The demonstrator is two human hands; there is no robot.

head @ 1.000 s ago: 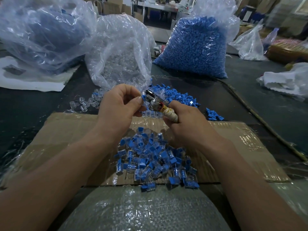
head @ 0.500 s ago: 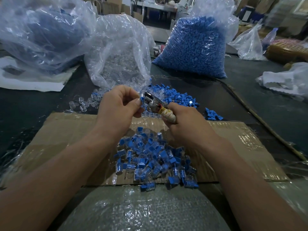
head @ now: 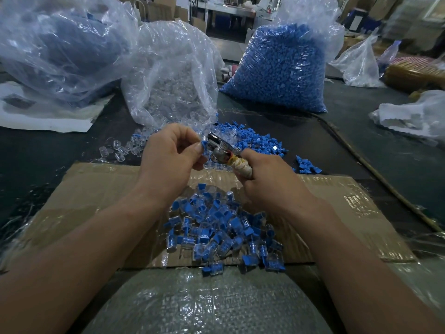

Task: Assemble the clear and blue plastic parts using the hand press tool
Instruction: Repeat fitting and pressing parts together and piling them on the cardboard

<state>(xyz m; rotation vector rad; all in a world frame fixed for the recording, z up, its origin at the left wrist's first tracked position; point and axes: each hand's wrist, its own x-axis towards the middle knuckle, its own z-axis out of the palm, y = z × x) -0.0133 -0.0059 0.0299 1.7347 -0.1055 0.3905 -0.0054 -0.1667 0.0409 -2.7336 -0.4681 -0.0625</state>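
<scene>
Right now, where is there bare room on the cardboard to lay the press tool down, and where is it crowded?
Free: the cardboard sheet left of the assembled pile, and its right part beyond the right hand. Crowded: the sheet's middle under that pile, and the table behind, with loose blue parts and clear parts.

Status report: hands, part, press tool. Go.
Right hand grips hand press tool by wrapped handle. Left hand pinches blue part at its head. Assembled pile on cardboard below; nothing blocking.
</scene>
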